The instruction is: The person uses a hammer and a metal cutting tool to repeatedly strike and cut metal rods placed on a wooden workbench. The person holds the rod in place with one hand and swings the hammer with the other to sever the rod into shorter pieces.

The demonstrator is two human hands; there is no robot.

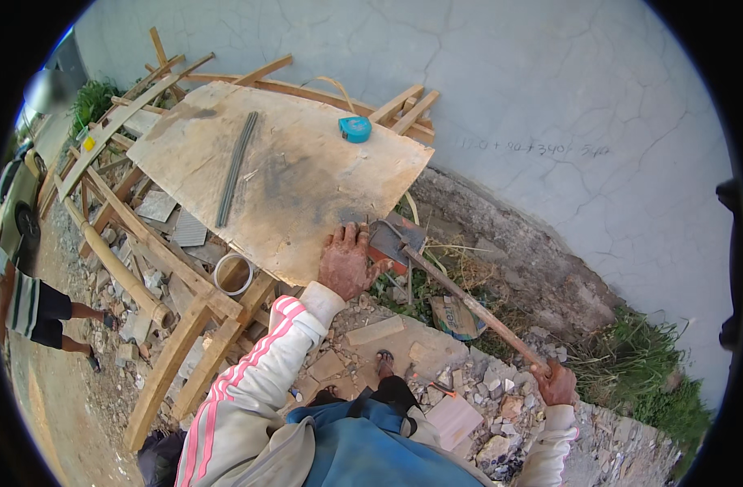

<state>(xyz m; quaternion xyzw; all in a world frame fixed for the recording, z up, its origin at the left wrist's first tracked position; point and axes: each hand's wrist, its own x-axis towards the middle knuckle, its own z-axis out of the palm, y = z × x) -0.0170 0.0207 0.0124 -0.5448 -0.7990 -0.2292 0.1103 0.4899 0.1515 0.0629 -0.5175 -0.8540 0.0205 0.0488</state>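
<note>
Two hands [345,261], one hoe [397,240], one plywood board [290,174]

We stood outdoors in daylight before a cracked, pale plastered wall [550,81] with faint pencil marks on it. Rubble and broken stone [485,390] covered the ground, grass [647,365] grew along the wall's foot, and a dirt road [55,406] ran off to our left.
</note>
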